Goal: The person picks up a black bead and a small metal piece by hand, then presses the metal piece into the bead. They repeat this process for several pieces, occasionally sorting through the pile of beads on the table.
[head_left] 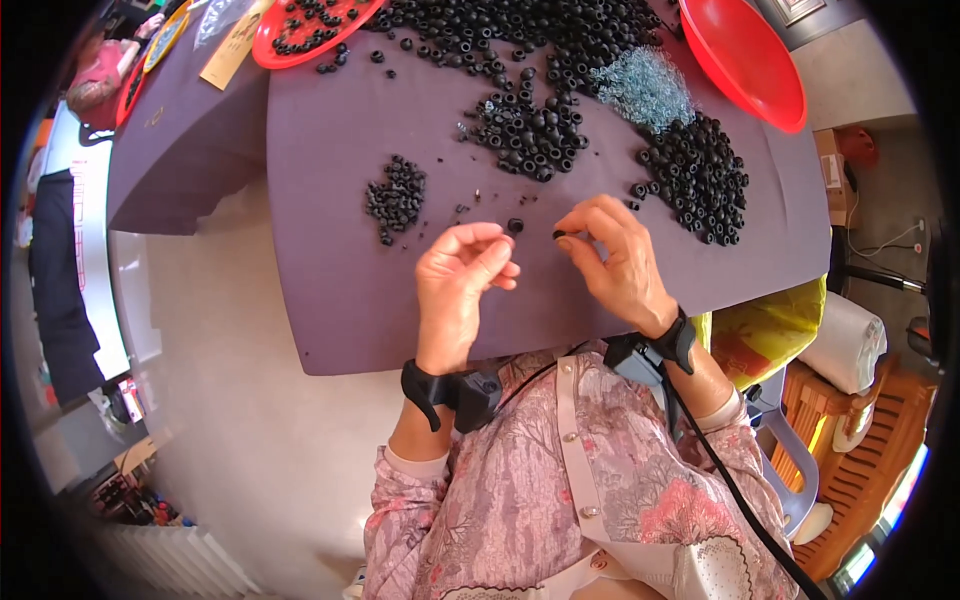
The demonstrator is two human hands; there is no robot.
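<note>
Both my hands are raised over the near edge of the purple-covered table (350, 310). My left hand (460, 275) has thumb and forefinger pinched together; whatever may be between them is too small to tell. Between thumb and forefinger, my right hand (615, 258) grips a small black plastic piece (560, 235). A single black hollow piece (515, 226) lies just beyond the left fingertips. Past it spreads a pile of black rounded pieces with holes (530, 130). To the left is a heap of smaller black pieces (396, 195); to the right, a heap of black hollow pieces (700, 175).
A tangled heap of fine bluish wire-like bits (645, 88) touches the right heap. A large black pile (560, 35) covers the far side. Red trays stand at far left (290, 58) and far right (760, 75). A yellow bag (770, 335) hangs beside the table.
</note>
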